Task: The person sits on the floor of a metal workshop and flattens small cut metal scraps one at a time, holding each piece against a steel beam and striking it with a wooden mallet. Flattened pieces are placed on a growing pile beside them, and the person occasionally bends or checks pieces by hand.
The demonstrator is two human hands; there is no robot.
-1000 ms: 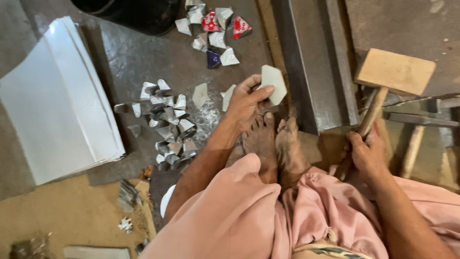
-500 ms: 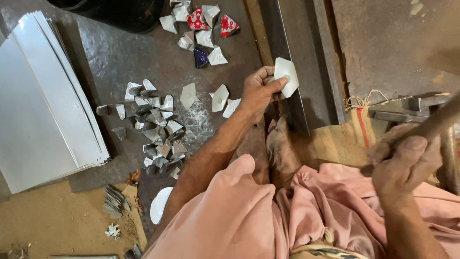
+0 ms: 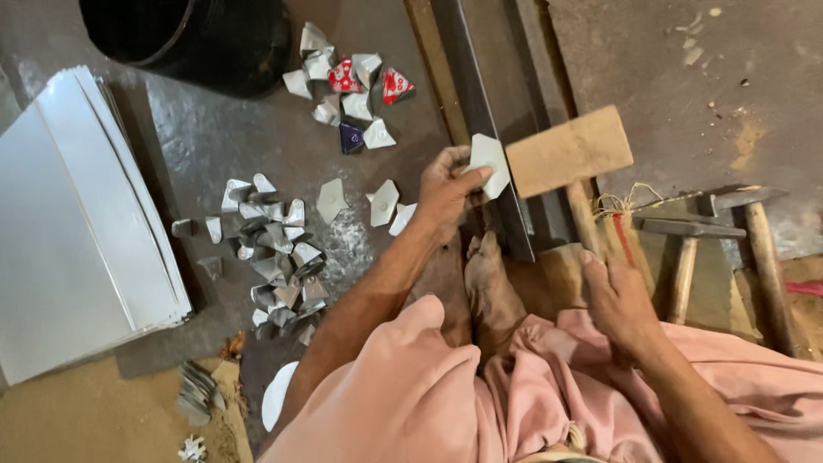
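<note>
Mallet [image 3: 567, 154] of wood hovers at centre frame, its handle gripped in the right hand [image 3: 615, 296]. Just beside its head, the left hand [image 3: 446, 184] pinches a small white metal piece [image 3: 489, 163] against the steel bar [image 3: 480, 120]. Farther up lie folded pieces [image 3: 347, 81].

**Bare-Armed, Barefoot Worker in Pink Cloth**

The person wore a loose garment of pale pink cloth [image 3: 411, 394], which draped over both legs in soft folds and bunched at the lap. Both forearms were bare, with no sleeves reaching them, and neither wrist carried a watch or band. The left hand [image 3: 446, 193] and the right hand [image 3: 617, 300] were ungloved, and no rings showed on the fingers. The 2 feet [image 3: 480, 283] were bare as well, without sandals, and looked dusty. At the lower edge, a small patch of patterned fabric [image 3: 561, 441] showed at the waist.
</note>
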